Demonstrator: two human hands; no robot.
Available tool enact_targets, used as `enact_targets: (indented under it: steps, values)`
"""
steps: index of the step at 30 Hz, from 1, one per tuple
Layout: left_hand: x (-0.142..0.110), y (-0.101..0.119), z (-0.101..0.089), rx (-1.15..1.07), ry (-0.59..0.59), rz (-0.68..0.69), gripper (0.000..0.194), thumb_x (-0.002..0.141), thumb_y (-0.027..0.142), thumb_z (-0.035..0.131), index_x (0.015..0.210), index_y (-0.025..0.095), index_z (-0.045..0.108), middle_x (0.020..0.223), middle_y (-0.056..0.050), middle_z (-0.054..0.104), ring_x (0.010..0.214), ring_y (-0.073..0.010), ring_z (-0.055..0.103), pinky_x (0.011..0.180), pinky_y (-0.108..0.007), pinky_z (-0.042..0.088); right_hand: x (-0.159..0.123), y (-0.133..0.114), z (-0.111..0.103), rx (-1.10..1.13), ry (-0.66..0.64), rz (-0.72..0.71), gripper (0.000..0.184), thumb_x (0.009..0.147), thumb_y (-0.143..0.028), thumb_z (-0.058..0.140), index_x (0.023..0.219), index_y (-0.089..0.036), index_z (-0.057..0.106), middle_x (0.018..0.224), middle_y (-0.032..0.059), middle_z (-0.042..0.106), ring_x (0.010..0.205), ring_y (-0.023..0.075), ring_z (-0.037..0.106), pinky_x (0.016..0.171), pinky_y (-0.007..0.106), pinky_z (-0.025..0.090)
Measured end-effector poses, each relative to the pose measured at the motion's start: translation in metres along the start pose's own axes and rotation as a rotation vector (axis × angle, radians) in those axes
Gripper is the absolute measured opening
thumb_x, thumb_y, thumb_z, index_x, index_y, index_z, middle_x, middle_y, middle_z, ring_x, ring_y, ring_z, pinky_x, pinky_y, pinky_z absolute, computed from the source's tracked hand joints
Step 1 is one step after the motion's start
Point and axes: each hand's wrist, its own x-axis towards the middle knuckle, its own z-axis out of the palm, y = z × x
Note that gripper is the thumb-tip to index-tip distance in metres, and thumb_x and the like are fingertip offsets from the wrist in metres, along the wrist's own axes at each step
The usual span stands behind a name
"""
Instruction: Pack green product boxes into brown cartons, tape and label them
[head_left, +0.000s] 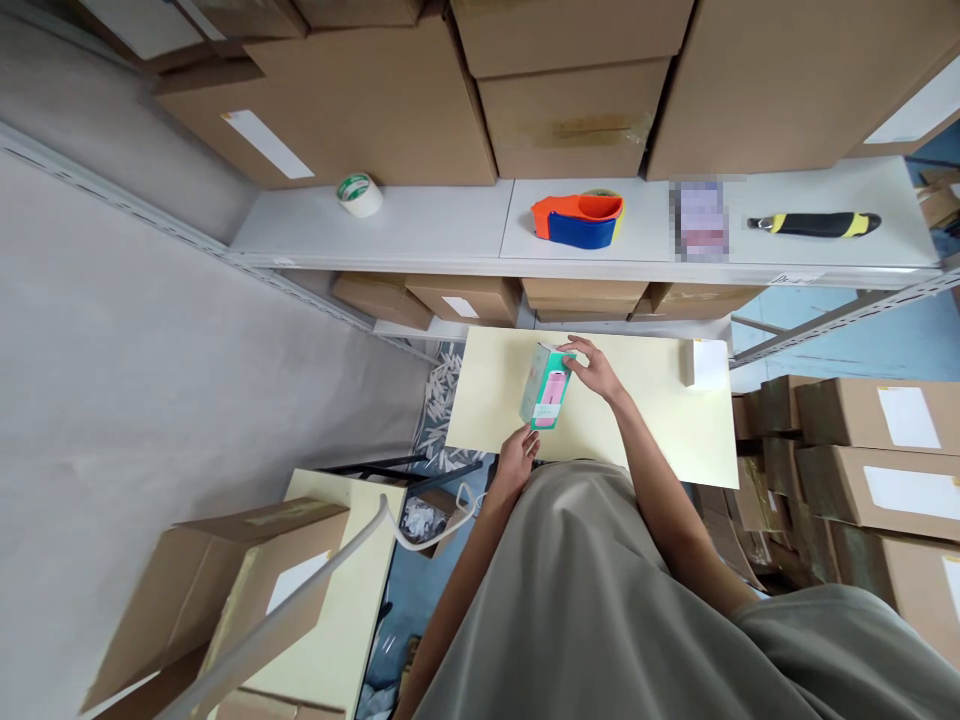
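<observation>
A small green-and-white product box (550, 395), with a pink item printed on its front, is held slightly tilted over the pale yellow table (645, 425). My right hand (592, 368) is closed on its top right corner, thumb on the front and fingers over the top. At the bottom end, my left hand (517, 458) grips the lower edge with bent fingers; part of this grip is hidden. Toward the table's right end stands a plain white box (707, 364), apart from both hands.
The grey shelf (442, 225) ahead holds a roll of tape (360, 195), an orange-and-blue tape dispenser (577, 220) and a black-and-yellow utility knife (817, 225). Cardboard cartons (885, 420) are stacked at right. An open carton (277, 570) sits on a side table (341, 590) at left.
</observation>
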Motion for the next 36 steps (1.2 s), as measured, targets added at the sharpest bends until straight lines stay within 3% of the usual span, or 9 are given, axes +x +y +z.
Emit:
enact_targets:
  steps: [5, 8, 13, 15, 17, 23, 28, 33, 36]
  values:
    - [-0.002, -0.001, 0.0, 0.015, -0.041, 0.052, 0.021, 0.077, 0.007, 0.089, 0.087, 0.018, 0.074, 0.084, -0.001, 0.075, 0.08, -0.0102, 0.068, 0.076, -0.019, 0.051, 0.001, -0.005, 0.005, 0.02, 0.052, 0.057, 0.049, 0.083, -0.071, 0.082, 0.106, -0.029, 0.078, 0.137, 0.0112, 0.075, 0.146, 0.0347, 0.061, 0.125, 0.055, 0.045]
    - [-0.003, 0.001, -0.002, 0.013, -0.038, 0.067, 0.023, 0.076, 0.008, 0.091, 0.089, 0.017, 0.075, 0.085, -0.001, 0.077, 0.079, -0.0105, 0.069, 0.076, -0.02, 0.051, 0.003, -0.005, 0.005, 0.073, 0.04, 0.108, 0.049, 0.08, -0.071, 0.084, 0.103, -0.028, 0.076, 0.13, 0.0091, 0.076, 0.129, 0.033, 0.069, 0.114, 0.053, 0.055]
    - [-0.003, 0.008, -0.006, -0.012, -0.014, 0.05, 0.026, 0.097, 0.041, 0.083, 0.104, 0.017, 0.074, 0.1, -0.009, 0.081, 0.087, -0.0159, 0.077, 0.077, -0.024, 0.057, 0.002, -0.003, -0.002, 0.21, -0.007, 0.11, 0.037, 0.081, -0.059, 0.085, 0.094, -0.026, 0.073, 0.107, 0.0038, 0.078, 0.103, 0.0252, 0.073, 0.102, 0.044, 0.06]
    - [-0.002, 0.01, -0.007, -0.008, -0.016, 0.025, 0.038, 0.102, 0.054, 0.074, 0.108, 0.016, 0.073, 0.105, -0.013, 0.082, 0.089, -0.0183, 0.079, 0.075, -0.026, 0.059, -0.001, -0.004, -0.004, 0.262, -0.013, 0.112, 0.036, 0.079, -0.056, 0.087, 0.094, -0.026, 0.072, 0.109, 0.0039, 0.078, 0.105, 0.0253, 0.074, 0.102, 0.044, 0.06]
    - [-0.001, 0.011, -0.008, 0.009, -0.01, 0.008, 0.039, 0.104, 0.055, 0.072, 0.11, 0.016, 0.072, 0.106, -0.014, 0.082, 0.091, -0.0192, 0.079, 0.076, -0.027, 0.059, -0.005, -0.006, -0.005, 0.312, -0.027, 0.117, 0.038, 0.078, -0.056, 0.089, 0.094, -0.026, 0.071, 0.113, 0.005, 0.079, 0.11, 0.027, 0.074, 0.103, 0.045, 0.059]
    - [0.004, 0.004, -0.013, 0.041, -0.048, 0.056, 0.021, 0.089, 0.026, 0.085, 0.104, 0.019, 0.073, 0.102, -0.008, 0.082, 0.096, -0.0179, 0.08, 0.094, -0.029, 0.059, -0.01, -0.012, -0.004, 0.319, -0.018, 0.124, 0.052, 0.074, -0.07, 0.093, 0.091, -0.027, 0.068, 0.113, 0.0088, 0.078, 0.139, 0.0339, 0.066, 0.11, 0.046, 0.056]
    - [0.008, 0.0, -0.015, 0.051, -0.058, 0.079, 0.028, 0.079, 0.013, 0.087, 0.104, 0.019, 0.076, 0.099, -0.005, 0.083, 0.099, -0.0176, 0.079, 0.1, -0.029, 0.057, -0.008, -0.012, -0.002, 0.26, 0.022, 0.121, 0.056, 0.074, -0.075, 0.092, 0.092, -0.026, 0.069, 0.111, 0.0083, 0.078, 0.126, 0.0323, 0.072, 0.108, 0.047, 0.058]
    - [0.011, 0.004, -0.016, 0.015, 0.002, 0.053, 0.007, 0.091, 0.02, 0.078, 0.095, 0.018, 0.073, 0.092, -0.005, 0.08, 0.095, -0.0178, 0.078, 0.095, -0.028, 0.056, -0.005, -0.013, -0.003, 0.235, -0.014, 0.131, 0.047, 0.075, -0.066, 0.092, 0.088, -0.026, 0.069, 0.107, 0.0078, 0.081, 0.121, 0.0331, 0.075, 0.108, 0.05, 0.058]
    - [0.011, 0.009, -0.016, -0.017, -0.011, 0.033, 0.018, 0.102, 0.034, 0.067, 0.104, 0.017, 0.073, 0.101, -0.01, 0.081, 0.094, -0.0193, 0.078, 0.094, -0.03, 0.059, -0.007, -0.025, -0.001, 0.222, -0.037, 0.078, 0.038, 0.078, -0.057, 0.088, 0.089, -0.026, 0.069, 0.117, 0.0101, 0.082, 0.127, 0.0335, 0.074, 0.11, 0.052, 0.058]
